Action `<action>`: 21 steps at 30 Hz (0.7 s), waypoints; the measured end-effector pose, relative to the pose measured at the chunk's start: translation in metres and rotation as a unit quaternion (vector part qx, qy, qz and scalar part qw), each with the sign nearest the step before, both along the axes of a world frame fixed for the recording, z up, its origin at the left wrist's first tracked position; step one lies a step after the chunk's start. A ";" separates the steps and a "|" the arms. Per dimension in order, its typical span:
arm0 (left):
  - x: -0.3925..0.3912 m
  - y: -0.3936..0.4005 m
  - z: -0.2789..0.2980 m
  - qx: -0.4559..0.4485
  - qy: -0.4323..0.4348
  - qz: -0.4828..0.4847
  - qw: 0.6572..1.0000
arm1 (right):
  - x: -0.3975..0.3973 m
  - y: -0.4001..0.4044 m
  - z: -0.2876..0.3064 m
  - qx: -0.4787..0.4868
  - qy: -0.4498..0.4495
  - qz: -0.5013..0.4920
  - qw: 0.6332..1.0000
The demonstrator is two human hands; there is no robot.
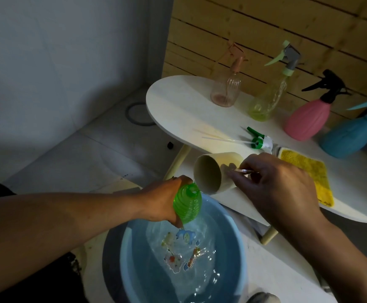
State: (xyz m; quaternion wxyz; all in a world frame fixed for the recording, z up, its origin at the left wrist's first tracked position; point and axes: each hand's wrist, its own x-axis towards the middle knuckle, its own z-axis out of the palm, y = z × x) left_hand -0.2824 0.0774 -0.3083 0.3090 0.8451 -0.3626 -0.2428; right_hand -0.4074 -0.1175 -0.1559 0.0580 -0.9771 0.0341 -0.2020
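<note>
Left hand [160, 202] over basin's [134, 270] far rim, fingers clamped round green bottle [188, 204]; bottle uncapped, neck tilted up. Basin holds water. Cup [213, 171] just beyond that rim, tipped on its side, lip at bottle's neck. Right hand [276, 184] right of cup, fingers curled onto its wall. Behind basin: table [178, 101] with spray head [258, 142], yellow cloth [309, 176], pink sprayer [307, 121].
</note>
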 end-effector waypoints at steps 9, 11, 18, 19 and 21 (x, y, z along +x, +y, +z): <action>0.004 -0.002 -0.009 -0.030 0.018 0.002 0.999 | -0.002 0.001 0.000 -0.051 -0.012 0.005 0.999; 0.004 -0.002 -0.010 -0.038 0.023 0.001 0.999 | -0.003 0.002 0.000 -0.063 -0.014 0.005 0.998; 0.001 -0.002 -0.006 -0.051 0.029 0.008 0.998 | -0.007 0.002 0.000 -0.108 -0.036 0.023 0.993; 0.001 -0.002 -0.006 -0.050 0.026 0.005 0.998 | -0.007 0.002 0.000 -0.115 -0.039 0.028 0.992; -0.001 -0.001 -0.005 -0.051 0.027 0.011 0.998 | -0.008 0.002 0.000 -0.132 -0.045 0.041 0.989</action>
